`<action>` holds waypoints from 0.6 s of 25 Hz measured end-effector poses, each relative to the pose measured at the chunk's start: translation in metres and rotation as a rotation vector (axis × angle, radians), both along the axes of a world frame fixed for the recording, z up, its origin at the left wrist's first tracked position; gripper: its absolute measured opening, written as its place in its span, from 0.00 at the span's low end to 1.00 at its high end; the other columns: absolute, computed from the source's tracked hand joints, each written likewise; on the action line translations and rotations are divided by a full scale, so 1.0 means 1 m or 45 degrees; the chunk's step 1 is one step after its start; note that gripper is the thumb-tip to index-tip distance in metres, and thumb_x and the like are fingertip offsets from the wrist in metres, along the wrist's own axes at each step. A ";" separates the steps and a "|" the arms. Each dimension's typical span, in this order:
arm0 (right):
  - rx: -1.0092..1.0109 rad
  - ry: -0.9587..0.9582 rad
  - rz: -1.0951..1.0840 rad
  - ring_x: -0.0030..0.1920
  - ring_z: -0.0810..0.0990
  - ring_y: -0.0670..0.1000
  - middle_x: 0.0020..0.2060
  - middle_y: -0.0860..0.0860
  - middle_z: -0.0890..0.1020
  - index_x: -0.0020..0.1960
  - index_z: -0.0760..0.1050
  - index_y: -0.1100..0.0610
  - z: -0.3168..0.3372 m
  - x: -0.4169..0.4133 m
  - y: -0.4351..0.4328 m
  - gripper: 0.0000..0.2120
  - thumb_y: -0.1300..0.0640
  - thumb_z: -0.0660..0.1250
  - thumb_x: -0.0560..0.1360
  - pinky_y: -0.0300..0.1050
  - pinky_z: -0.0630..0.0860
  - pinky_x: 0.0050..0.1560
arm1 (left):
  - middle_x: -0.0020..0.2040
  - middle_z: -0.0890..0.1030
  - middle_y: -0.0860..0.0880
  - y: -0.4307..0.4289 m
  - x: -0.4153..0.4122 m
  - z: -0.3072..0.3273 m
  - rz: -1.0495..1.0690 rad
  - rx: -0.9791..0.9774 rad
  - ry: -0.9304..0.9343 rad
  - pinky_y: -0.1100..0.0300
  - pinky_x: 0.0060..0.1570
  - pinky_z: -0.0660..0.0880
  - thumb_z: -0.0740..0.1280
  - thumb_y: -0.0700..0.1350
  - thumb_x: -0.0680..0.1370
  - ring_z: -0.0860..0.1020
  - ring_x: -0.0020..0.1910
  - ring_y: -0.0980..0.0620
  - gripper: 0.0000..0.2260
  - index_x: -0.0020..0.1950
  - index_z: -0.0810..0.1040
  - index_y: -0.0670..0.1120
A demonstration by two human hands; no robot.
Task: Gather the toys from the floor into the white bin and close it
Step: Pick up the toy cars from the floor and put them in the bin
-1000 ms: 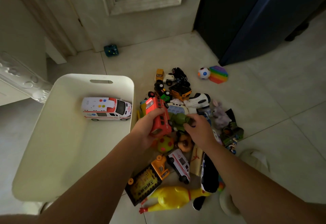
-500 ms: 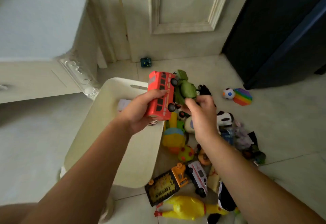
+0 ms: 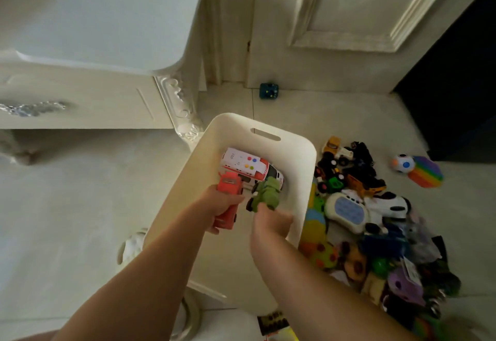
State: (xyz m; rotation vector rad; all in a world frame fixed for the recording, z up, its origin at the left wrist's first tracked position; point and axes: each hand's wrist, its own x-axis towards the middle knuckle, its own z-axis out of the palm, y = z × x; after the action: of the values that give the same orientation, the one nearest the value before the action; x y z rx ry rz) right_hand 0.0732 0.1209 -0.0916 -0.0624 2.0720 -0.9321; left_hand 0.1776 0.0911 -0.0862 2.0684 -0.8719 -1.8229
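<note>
On the pale tiled floor (image 3: pixel 80 206), the white bin (image 3: pixel 308 158) sits beside the toy pile (image 3: pixel 362 206), and you hold both hands low inside, left hand (image 3: pixel 222 204) gripping a red bus (image 3: pixel 228 182), right hand (image 3: pixel 271 222) clutching a green wheeled toy (image 3: pixel 265 193), presumably to release them gently beside the ambulance (image 3: pixel 247 163).

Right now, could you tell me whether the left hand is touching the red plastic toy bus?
Touching. The head view shows the left hand gripping the red plastic toy bus, fingers curled round its body.

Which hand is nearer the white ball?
Right. The right hand, holding the green toy over the bin, lies left of the white ball; the left hand, with the red bus, is farther left.
</note>
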 end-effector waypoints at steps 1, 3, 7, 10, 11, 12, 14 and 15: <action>0.068 0.024 -0.015 0.60 0.76 0.63 0.61 0.63 0.76 0.65 0.65 0.66 -0.010 0.002 -0.002 0.24 0.64 0.68 0.73 0.49 0.71 0.49 | 0.52 0.81 0.43 -0.002 -0.004 -0.014 -0.007 0.018 -0.025 0.43 0.49 0.74 0.73 0.50 0.72 0.81 0.49 0.42 0.18 0.57 0.71 0.49; 0.152 0.058 -0.045 0.60 0.76 0.65 0.61 0.65 0.75 0.63 0.66 0.66 -0.031 0.004 -0.005 0.22 0.66 0.69 0.72 0.53 0.73 0.52 | 0.56 0.78 0.42 -0.008 -0.015 -0.038 -0.046 0.036 -0.028 0.47 0.44 0.75 0.73 0.52 0.72 0.79 0.53 0.40 0.22 0.61 0.68 0.50; 0.170 0.129 -0.047 0.59 0.77 0.64 0.59 0.64 0.75 0.60 0.67 0.65 -0.070 0.008 -0.011 0.18 0.66 0.67 0.73 0.57 0.75 0.58 | 0.58 0.75 0.45 -0.018 -0.039 -0.076 -0.041 0.024 0.058 0.56 0.40 0.73 0.72 0.50 0.74 0.78 0.53 0.43 0.33 0.73 0.57 0.49; 0.230 0.043 -0.068 0.61 0.75 0.64 0.61 0.64 0.74 0.63 0.66 0.65 -0.084 0.007 -0.016 0.17 0.65 0.64 0.75 0.55 0.73 0.61 | 0.61 0.74 0.45 -0.019 -0.043 -0.093 0.042 0.027 0.102 0.56 0.41 0.76 0.69 0.50 0.73 0.77 0.49 0.47 0.31 0.72 0.61 0.49; 0.291 0.047 -0.026 0.61 0.75 0.63 0.61 0.64 0.74 0.63 0.67 0.65 -0.087 0.006 -0.015 0.17 0.64 0.63 0.75 0.54 0.72 0.60 | 0.64 0.73 0.44 -0.018 -0.044 -0.099 0.025 0.017 0.029 0.52 0.46 0.78 0.68 0.51 0.70 0.77 0.52 0.44 0.31 0.72 0.63 0.52; 0.340 0.058 0.022 0.61 0.75 0.63 0.61 0.63 0.75 0.63 0.68 0.65 -0.090 0.004 -0.013 0.17 0.64 0.64 0.76 0.52 0.71 0.59 | 0.65 0.70 0.43 -0.017 -0.043 -0.105 -0.012 -0.001 -0.071 0.48 0.52 0.78 0.66 0.53 0.70 0.77 0.54 0.41 0.29 0.72 0.65 0.55; 0.338 0.045 0.081 0.62 0.75 0.62 0.63 0.63 0.75 0.66 0.68 0.64 -0.093 -0.001 -0.010 0.18 0.63 0.63 0.77 0.50 0.71 0.59 | 0.66 0.70 0.41 -0.014 -0.044 -0.108 -0.060 -0.039 -0.173 0.45 0.59 0.76 0.64 0.52 0.75 0.76 0.57 0.39 0.24 0.71 0.67 0.56; 0.339 0.002 0.102 0.63 0.75 0.61 0.64 0.63 0.74 0.68 0.66 0.63 -0.090 -0.003 -0.011 0.19 0.63 0.62 0.77 0.49 0.70 0.60 | 0.66 0.72 0.41 -0.012 -0.045 -0.101 -0.065 -0.049 -0.158 0.47 0.59 0.75 0.64 0.50 0.77 0.76 0.58 0.39 0.22 0.72 0.67 0.54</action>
State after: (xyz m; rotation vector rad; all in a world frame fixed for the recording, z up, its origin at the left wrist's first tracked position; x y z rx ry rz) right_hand 0.0698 0.1100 -0.1820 -0.0055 2.1608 -0.6017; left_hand 0.1327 0.0788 -0.1873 2.1732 -0.9920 -1.7033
